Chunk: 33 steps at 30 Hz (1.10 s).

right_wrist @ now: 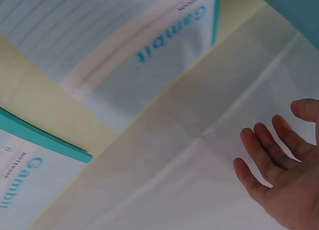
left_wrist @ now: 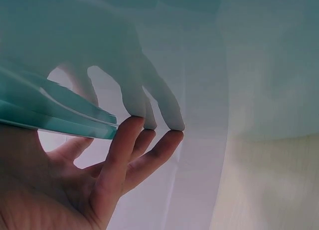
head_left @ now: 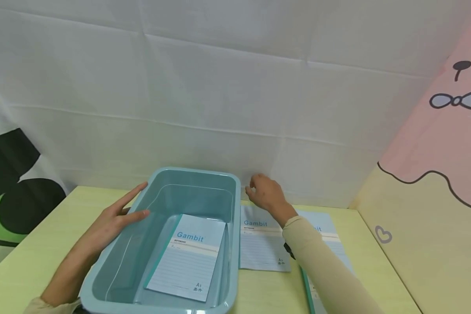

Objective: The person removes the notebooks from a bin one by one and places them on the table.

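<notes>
A blue-green plastic basin (head_left: 238,244) stands on the table, with a Gambit notebook (head_left: 188,261) lying face up inside it. My left hand (head_left: 110,224) straddles the basin's left rim; the thumb is over the inside and, in the left wrist view, the fingertips (left_wrist: 174,136) touch the outer wall. Beyond the basin's far right corner, my right hand (head_left: 266,192) hovers near the white sheet with loosely bent fingers and holds nothing. Below it a second notebook (head_left: 259,250) lies right beside the basin. Another notebook (head_left: 323,222) lies farther right, partly hidden by my right forearm.
A white cloth sheet (head_left: 227,87) hangs behind the pale yellow table (head_left: 377,261). To the right rises a wall panel (head_left: 428,192) printed with a pink cartoon figure. Black and green printed shapes (head_left: 27,205) show on the left cloth.
</notes>
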Each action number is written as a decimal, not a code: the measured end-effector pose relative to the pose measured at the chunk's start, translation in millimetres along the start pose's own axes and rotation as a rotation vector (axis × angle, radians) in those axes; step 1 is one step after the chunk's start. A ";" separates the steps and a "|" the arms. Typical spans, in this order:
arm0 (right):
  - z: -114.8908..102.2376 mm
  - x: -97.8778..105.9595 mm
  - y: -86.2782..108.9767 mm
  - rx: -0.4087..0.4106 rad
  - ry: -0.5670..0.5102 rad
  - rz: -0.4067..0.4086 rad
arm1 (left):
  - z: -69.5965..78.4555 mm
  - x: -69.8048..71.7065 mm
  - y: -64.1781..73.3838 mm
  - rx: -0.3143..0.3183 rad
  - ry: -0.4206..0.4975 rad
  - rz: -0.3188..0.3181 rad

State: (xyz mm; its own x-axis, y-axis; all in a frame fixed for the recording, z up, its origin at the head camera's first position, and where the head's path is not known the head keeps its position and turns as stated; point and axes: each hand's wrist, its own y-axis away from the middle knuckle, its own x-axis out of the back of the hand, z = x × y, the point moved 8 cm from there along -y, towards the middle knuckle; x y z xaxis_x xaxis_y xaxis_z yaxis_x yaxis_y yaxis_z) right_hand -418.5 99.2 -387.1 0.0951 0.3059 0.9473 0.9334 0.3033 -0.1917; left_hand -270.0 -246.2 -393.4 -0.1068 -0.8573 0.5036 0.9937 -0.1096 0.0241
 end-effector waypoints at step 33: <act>-151.4 100.4 -9.5 0.142 -0.180 0.040 | -0.6 0.0 -0.9 0.013 -0.006 0.001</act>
State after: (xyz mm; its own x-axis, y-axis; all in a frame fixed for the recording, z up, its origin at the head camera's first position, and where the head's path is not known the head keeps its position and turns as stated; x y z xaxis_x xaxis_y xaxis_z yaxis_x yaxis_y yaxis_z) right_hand -365.5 -9.6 -251.3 0.0562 0.4725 0.8795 0.8708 0.4077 -0.2747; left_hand -271.0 -246.4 -394.0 -0.1058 -0.8544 0.5088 0.9941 -0.1021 0.0353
